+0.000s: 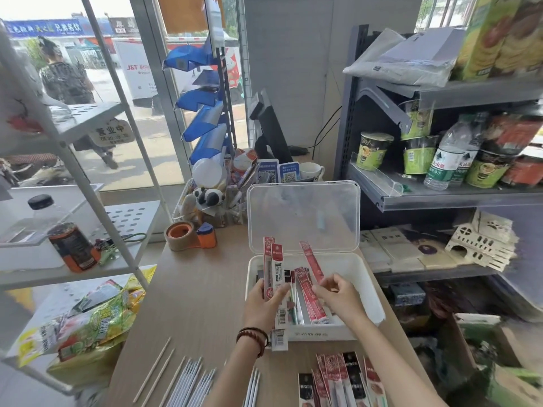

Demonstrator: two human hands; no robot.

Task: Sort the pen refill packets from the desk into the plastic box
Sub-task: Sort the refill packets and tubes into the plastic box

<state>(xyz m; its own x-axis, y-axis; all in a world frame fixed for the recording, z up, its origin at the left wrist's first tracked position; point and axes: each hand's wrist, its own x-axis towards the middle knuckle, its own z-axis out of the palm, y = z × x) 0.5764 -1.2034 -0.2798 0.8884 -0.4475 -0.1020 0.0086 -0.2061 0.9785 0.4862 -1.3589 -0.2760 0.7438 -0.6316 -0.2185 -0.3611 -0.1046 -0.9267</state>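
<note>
A white plastic box (365,284) with its clear lid (304,214) standing open sits on the wooden desk. Several red and white pen refill packets (308,301) lie inside it. My left hand (264,302) grips a bunch of upright refill packets (274,265) over the box's left side. My right hand (338,295) pinches one slim red packet (312,262), tilted over the box. More refill packets (340,380) lie on the desk at the near edge.
Loose thin refills and sticks (188,380) lie at the desk's front left. A tape dispenser (188,235) and a clear organiser of small items (211,201) stand behind. Snack bags (88,321) sit left, and shop shelves (446,195) rise right.
</note>
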